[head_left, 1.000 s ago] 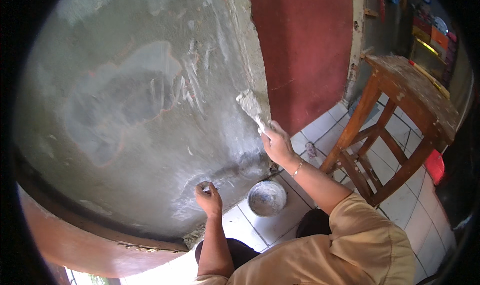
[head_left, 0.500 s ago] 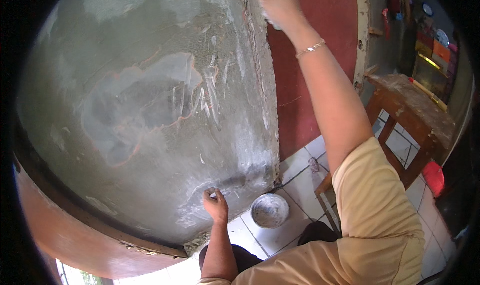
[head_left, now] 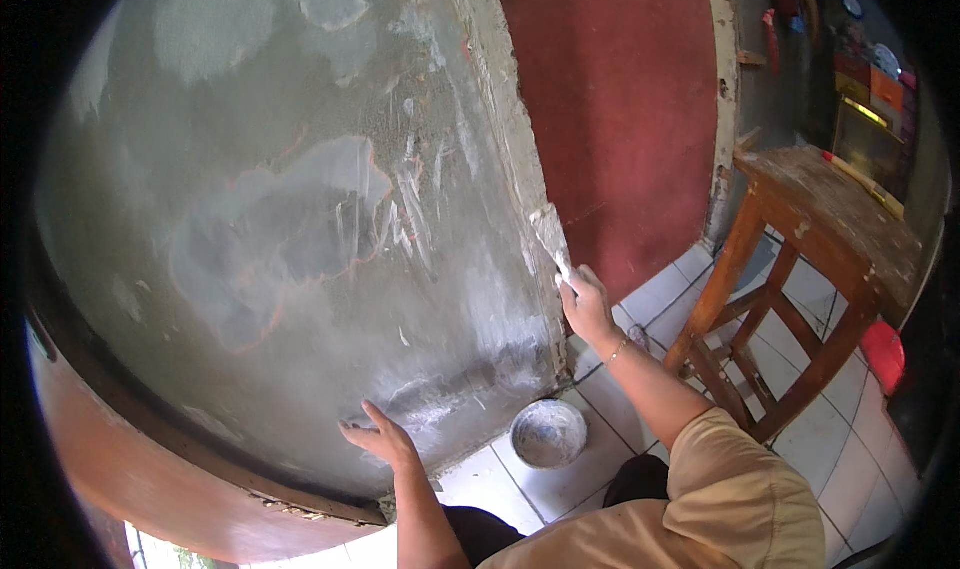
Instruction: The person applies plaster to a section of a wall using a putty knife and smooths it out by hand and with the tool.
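My right hand is closed round the handle of a putty knife smeared with white. The blade lies against the rough corner edge of the grey plastered wall, beside the red panel. Held low in front of the wall, my left hand has its fingers and thumb spread, with nothing in it. A round bucket with whitish residue inside stands on the tiles near the wall's foot, between my two arms.
A wooden stool stands to the right, with a long-handled tool lying on its top. Behind it is a red plastic object. A curved reddish-brown ledge borders the wall at lower left. White tiles cover the floor.
My right hand has come down from high on the wall's corner edge to about mid-height with the putty knife. My left hand has opened from curled fingers and shifted slightly left and down.
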`<state>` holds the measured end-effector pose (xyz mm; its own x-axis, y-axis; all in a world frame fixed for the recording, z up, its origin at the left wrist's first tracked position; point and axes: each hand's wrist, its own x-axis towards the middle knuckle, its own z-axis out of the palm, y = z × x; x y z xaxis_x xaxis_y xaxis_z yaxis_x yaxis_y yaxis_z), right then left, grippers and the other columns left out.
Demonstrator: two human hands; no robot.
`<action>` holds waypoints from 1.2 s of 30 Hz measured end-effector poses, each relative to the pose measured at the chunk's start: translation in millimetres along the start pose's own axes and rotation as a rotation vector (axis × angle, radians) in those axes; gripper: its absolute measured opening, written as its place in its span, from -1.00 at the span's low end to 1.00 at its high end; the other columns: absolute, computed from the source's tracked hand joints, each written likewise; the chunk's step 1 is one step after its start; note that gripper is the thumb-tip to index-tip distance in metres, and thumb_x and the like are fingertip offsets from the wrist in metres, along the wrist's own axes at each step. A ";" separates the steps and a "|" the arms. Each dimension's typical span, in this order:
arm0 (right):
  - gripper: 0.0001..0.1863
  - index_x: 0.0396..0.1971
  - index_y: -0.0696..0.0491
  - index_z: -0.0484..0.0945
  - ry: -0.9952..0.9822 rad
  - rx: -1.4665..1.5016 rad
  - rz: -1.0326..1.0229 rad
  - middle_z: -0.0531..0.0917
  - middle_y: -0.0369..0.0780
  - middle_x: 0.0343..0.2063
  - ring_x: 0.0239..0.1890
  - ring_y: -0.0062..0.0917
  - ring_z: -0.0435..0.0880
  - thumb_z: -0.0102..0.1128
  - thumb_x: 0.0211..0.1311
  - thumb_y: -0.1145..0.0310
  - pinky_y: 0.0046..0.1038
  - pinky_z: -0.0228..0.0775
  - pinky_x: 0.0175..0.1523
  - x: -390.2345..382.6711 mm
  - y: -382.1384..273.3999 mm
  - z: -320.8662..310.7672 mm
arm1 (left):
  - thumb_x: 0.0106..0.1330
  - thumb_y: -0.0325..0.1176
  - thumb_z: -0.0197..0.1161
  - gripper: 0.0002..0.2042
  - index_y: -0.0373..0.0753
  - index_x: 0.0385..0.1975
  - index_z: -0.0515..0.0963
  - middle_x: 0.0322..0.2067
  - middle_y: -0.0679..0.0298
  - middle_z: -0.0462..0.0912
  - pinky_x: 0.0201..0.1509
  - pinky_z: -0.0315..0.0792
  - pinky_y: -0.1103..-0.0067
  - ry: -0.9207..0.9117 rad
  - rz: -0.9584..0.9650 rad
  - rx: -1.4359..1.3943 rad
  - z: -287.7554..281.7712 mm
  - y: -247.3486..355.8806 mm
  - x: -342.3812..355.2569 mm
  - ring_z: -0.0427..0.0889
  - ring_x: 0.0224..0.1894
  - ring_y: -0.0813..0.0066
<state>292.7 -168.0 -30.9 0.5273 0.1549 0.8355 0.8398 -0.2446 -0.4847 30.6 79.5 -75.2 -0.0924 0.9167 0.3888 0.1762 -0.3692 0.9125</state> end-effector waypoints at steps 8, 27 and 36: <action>-0.85 -0.35 0.22 0.54 0.147 -0.028 -0.205 0.48 0.01 -0.56 -0.45 -0.08 0.49 0.11 0.16 0.44 -0.21 0.30 -0.35 198.1 -65.6 -37.1 | 0.18 0.15 0.24 0.07 -0.54 0.32 -0.30 0.35 -0.27 -0.48 0.46 -0.46 0.35 -0.325 -0.031 0.109 -0.9 -1.5 13.2 -0.50 0.44 0.05; -0.81 -0.39 0.20 0.58 0.039 -0.105 -0.122 0.58 0.09 -0.47 -0.38 0.01 0.56 0.05 0.20 0.39 -0.13 0.37 -0.33 268.6 -109.7 -79.4 | -0.08 0.16 0.45 0.30 -0.56 0.30 -0.42 0.30 -0.29 -0.68 0.40 -0.63 0.19 -0.316 0.061 0.231 16.8 -18.2 7.1 -0.76 0.37 -0.01; -0.85 -0.38 0.16 0.56 -0.059 -0.131 -0.045 0.51 0.02 -0.47 -0.33 -0.04 0.54 0.05 0.18 0.42 -0.12 0.39 -0.22 153.1 -83.2 -60.5 | -0.09 0.12 0.47 0.32 -0.57 0.29 -0.45 0.29 -0.32 -0.69 0.40 -0.64 0.19 -0.346 0.076 0.187 12.7 -10.6 6.2 -0.75 0.37 -0.05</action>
<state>295.7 -181.9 153.0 0.4997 0.2235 0.8368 0.8405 -0.3586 -0.4062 40.6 91.1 -84.1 0.2576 0.8969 0.3594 0.3485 -0.4331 0.8312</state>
